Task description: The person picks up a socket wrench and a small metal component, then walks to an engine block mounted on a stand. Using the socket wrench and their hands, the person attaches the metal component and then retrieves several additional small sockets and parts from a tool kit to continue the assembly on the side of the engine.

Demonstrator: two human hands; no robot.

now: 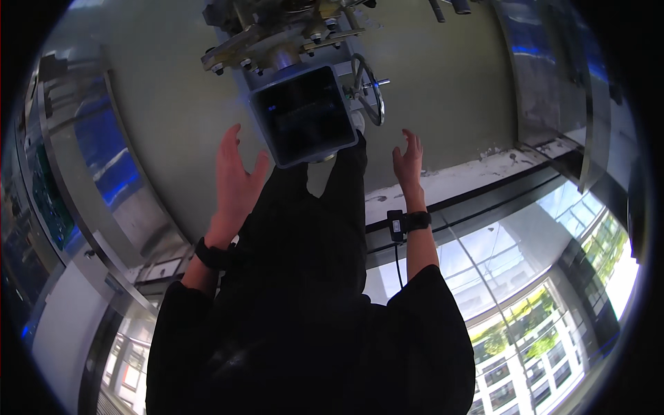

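Note:
Both of my hands are in the air on either side of a dark square screen [304,117] in a grey frame. My left hand [238,173] is left of the screen's lower corner, thumb apart from the fingers, with nothing in it. To the right of the screen, my right hand [409,160] is also empty, its fingers slightly curled and apart from the thumb. A handwheel [377,100] with a metal rim stands at the screen's right edge, above my right hand. Neither hand touches the screen or the wheel.
Behind the screen is a machine part [277,31] with bolts and metal plates. Metal panels [124,173] stand on the left and more [553,76] on the right. A glass pane [498,256] lies to the lower right. A cable [399,266] hangs from my right wristband.

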